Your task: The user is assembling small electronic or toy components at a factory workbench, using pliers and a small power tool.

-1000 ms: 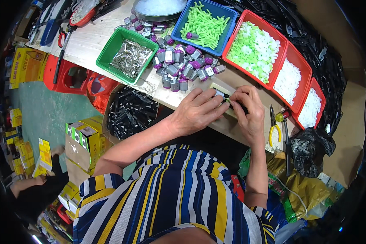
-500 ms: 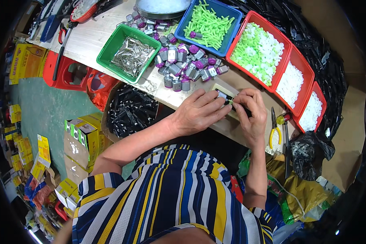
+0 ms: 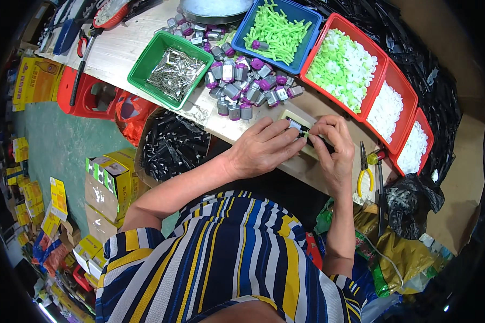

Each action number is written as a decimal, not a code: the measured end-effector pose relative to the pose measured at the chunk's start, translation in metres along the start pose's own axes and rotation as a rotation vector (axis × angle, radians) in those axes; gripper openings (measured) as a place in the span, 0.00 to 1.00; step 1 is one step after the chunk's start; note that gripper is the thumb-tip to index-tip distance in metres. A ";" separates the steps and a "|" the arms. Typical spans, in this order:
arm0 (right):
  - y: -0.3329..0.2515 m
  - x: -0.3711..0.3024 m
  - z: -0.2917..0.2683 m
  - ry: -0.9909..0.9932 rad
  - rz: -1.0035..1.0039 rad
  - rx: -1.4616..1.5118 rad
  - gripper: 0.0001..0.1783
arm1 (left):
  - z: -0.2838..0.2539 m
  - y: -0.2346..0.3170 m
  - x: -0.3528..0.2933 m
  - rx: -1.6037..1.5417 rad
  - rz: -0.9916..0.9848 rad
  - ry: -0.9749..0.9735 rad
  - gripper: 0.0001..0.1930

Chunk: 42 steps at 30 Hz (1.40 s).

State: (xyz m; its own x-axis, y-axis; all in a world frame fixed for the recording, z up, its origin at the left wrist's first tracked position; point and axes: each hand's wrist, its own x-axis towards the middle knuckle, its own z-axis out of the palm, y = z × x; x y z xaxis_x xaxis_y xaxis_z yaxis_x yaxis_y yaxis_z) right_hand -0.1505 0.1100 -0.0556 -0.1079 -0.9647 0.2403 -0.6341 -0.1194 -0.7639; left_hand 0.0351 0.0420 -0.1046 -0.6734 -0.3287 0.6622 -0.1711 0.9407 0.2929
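At the table's front edge, a narrow black plastic casing (image 3: 304, 129) lies on a cream-coloured block (image 3: 302, 115), with a small silvery motor (image 3: 293, 124) set in it. My left hand (image 3: 264, 149) reaches over from the left, its fingers bent together and gripping the casing's near side. Opposite it, my right hand (image 3: 333, 145) pinches thumb and forefinger at a small light-green plastic piece (image 3: 306, 135) by the casing's right part. My fingers hide much of the casing and of the green piece.
Behind my hands lies a heap of small grey-and-purple motors (image 3: 248, 86). Around it stand a green bin of metal pins (image 3: 137, 70), a blue bin of green sticks (image 3: 312, 32) and red bins of small green and white parts (image 3: 380, 81). Yellow-handled pliers (image 3: 365, 177) lie right.
The fingertips of my right hand have shifted very slightly at the green piece. My left hand stays almost in place on the casing.
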 end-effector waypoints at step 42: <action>0.004 0.000 0.002 -0.001 -0.107 -0.141 0.10 | 0.001 -0.001 0.000 -0.002 0.006 -0.041 0.21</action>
State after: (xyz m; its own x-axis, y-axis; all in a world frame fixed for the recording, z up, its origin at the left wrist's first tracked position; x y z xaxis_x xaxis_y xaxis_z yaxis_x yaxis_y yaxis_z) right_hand -0.1512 0.1089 -0.0596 -0.0337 -0.9485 0.3150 -0.7434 -0.1868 -0.6423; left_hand 0.0346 0.0415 -0.1058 -0.7031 -0.3195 0.6352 -0.1661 0.9424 0.2903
